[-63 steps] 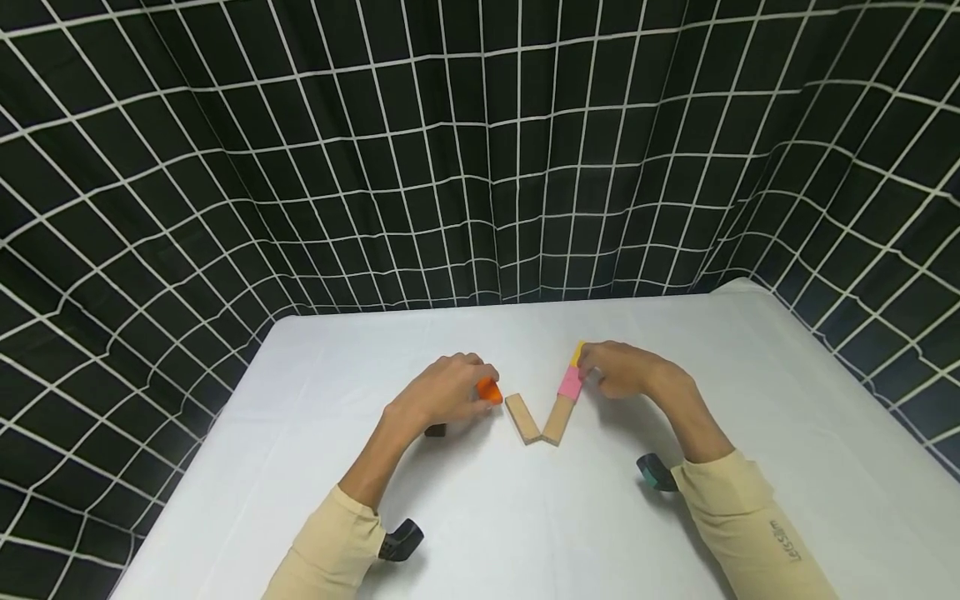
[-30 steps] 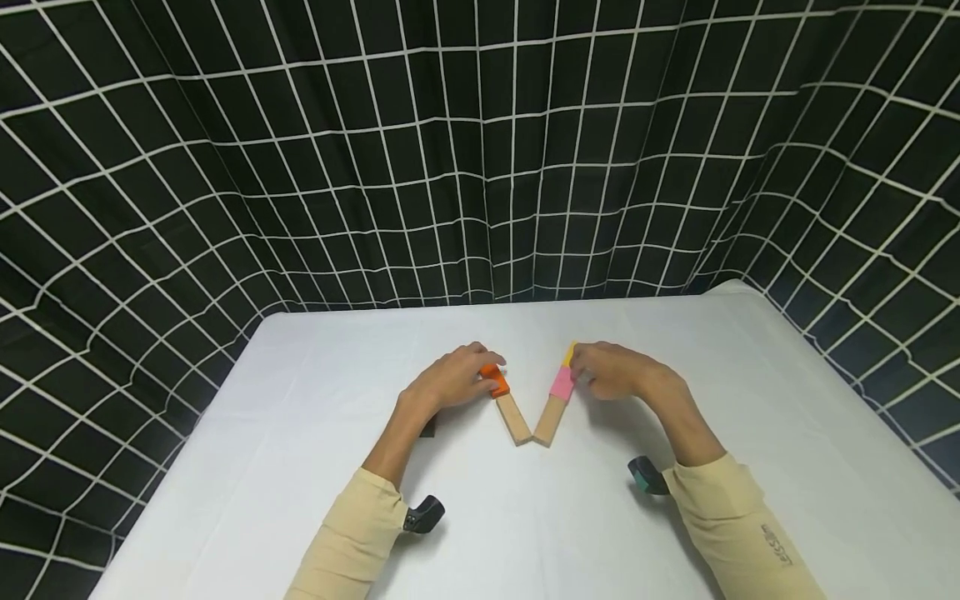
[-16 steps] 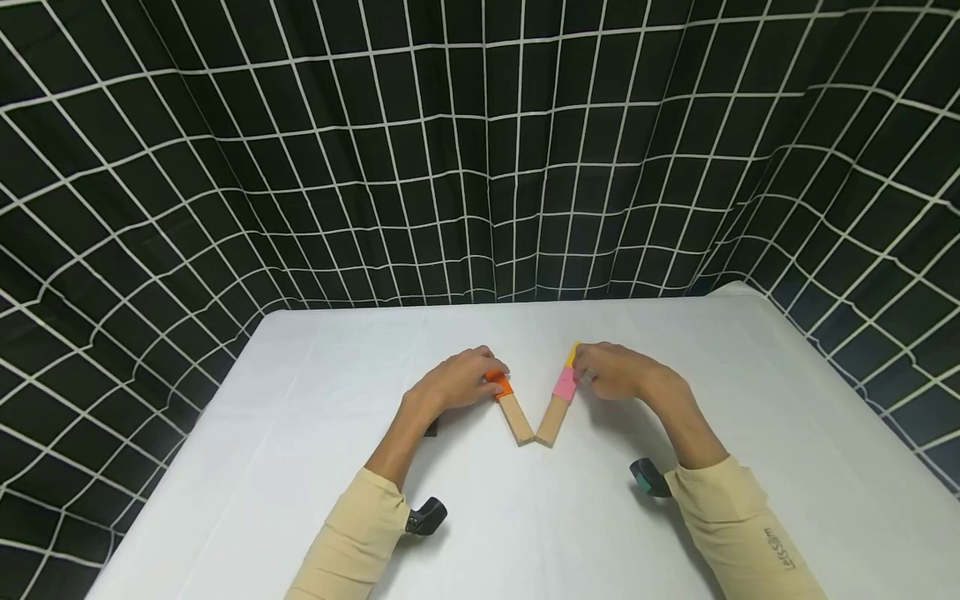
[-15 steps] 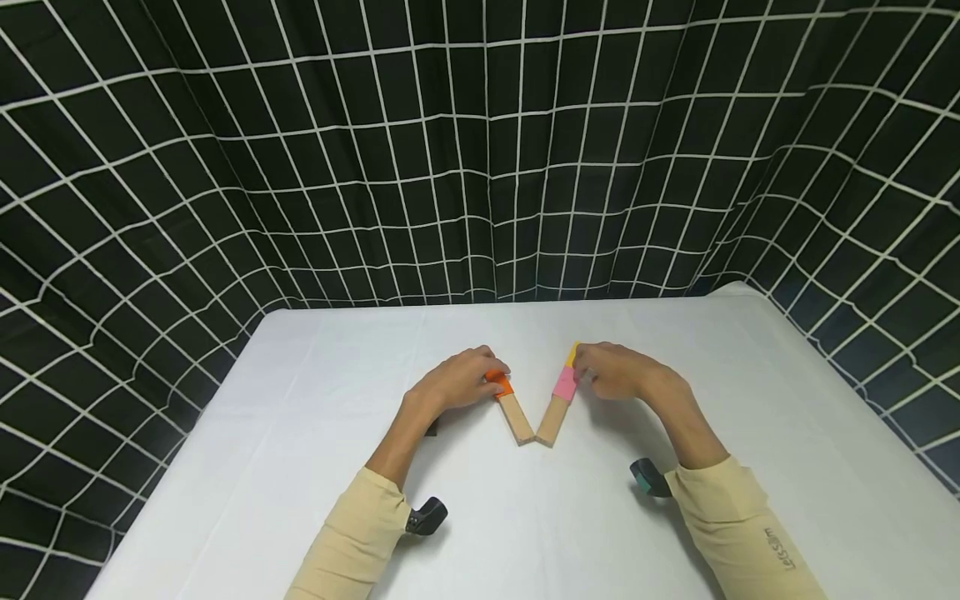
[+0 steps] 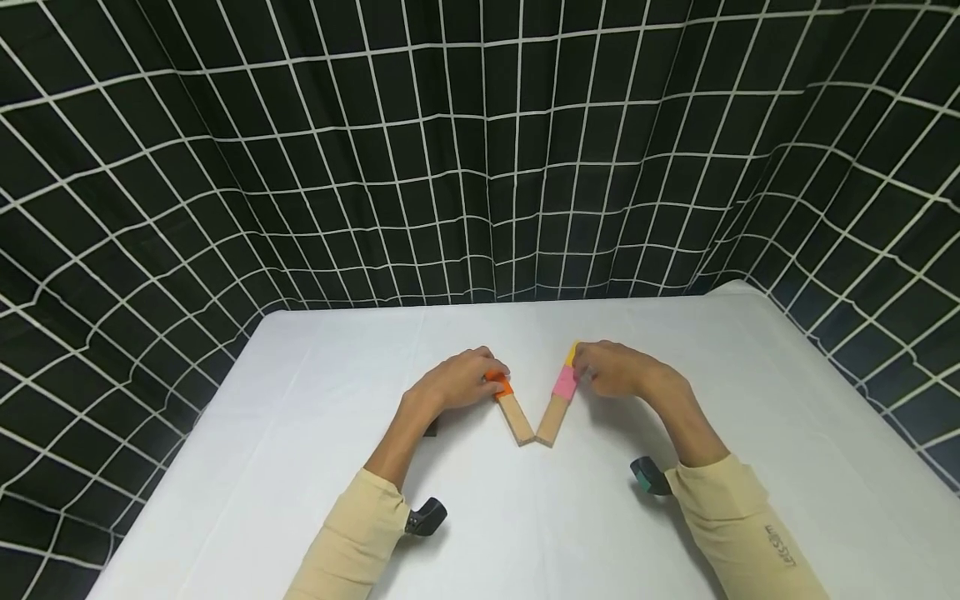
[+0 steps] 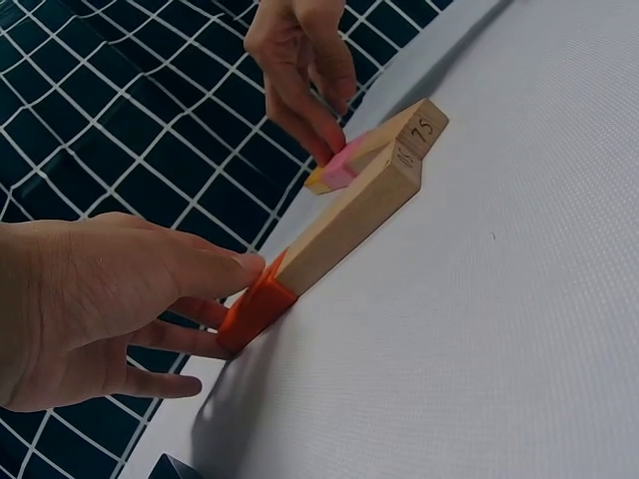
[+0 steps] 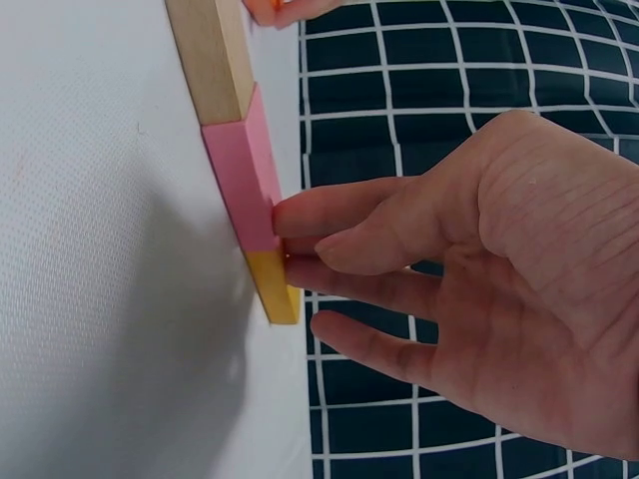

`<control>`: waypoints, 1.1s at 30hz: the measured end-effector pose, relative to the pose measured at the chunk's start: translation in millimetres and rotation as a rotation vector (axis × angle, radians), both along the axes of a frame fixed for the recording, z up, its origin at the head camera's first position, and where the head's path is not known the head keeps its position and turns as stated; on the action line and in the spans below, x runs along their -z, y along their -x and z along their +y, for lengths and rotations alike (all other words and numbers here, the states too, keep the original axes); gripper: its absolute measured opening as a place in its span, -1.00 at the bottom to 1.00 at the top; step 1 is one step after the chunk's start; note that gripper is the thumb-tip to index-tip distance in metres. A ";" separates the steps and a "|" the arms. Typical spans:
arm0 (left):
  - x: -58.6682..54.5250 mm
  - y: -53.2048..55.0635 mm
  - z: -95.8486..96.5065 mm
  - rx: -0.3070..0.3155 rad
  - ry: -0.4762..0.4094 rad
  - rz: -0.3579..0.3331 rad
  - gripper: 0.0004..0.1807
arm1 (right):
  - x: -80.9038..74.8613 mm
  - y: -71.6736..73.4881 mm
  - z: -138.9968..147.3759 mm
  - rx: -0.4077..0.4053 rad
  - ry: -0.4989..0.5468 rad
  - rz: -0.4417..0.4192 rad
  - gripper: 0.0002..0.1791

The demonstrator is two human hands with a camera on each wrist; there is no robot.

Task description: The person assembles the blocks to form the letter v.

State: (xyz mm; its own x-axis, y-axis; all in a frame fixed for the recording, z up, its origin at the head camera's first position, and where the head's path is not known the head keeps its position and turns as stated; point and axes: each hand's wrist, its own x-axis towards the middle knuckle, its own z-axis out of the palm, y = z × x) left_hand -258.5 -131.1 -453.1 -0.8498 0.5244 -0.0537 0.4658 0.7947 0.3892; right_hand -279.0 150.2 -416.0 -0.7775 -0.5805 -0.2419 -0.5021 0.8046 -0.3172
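Observation:
Two plain wooden blocks form a V on the white table, the left wooden block and the right wooden block meeting at their near ends. My left hand holds an orange block between thumb and fingers, its end against the left wooden block. Beyond the right wooden block, a pink block and then a yellow block continue the line. My right hand touches the side of the pink and yellow blocks with its fingertips. The thumb is not wrapped round them.
A small dark object lies partly hidden behind my left forearm. The white tabletop ends at a black curtain with a white grid. Dark handwritten marks show on the wooden blocks' near ends.
My left hand has brought the orange block right and up against the left wooden block. That wooden block's near end now meets the right one more closely. The right hand stays nearly still.

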 end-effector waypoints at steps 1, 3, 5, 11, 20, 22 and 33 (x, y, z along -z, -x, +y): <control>-0.3 -0.2 0.1 0.001 0.004 -0.001 -0.68 | -0.1 -0.3 0.1 0.002 -0.004 -0.001 -0.48; -0.9 -0.4 0.4 0.002 0.009 0.005 -0.68 | -0.3 -0.6 0.2 0.010 -0.012 0.001 -0.49; -1.7 -0.4 0.6 0.002 0.010 0.011 -0.68 | -0.5 -0.7 0.1 0.016 -0.018 0.007 -0.50; -0.7 -1.0 -1.8 -0.018 0.026 -0.006 -0.65 | 1.8 -0.5 -2.4 -0.003 -0.003 0.011 -0.51; -7.3 -1.4 -6.8 -0.031 0.039 0.010 -0.63 | 0.8 0.6 -3.6 -0.036 0.006 0.027 -0.52; -14.1 -2.7 -10.8 -0.042 0.046 0.005 -0.61 | 0.2 1.2 -4.7 -0.033 0.002 0.031 -0.52; -35.7 -22.2 -49.7 -0.095 0.136 -0.027 -0.56 | 0.8 -1.6 -3.4 -0.031 0.006 0.027 -0.50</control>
State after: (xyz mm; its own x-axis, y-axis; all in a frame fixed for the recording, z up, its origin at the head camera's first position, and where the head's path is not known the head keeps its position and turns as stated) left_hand -236.3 -180.8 -417.3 -0.8925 0.4281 -0.1422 0.3770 0.8809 0.2860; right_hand -277.4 146.9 -416.8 -0.7654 -0.6058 -0.2170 -0.5352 0.7866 -0.3081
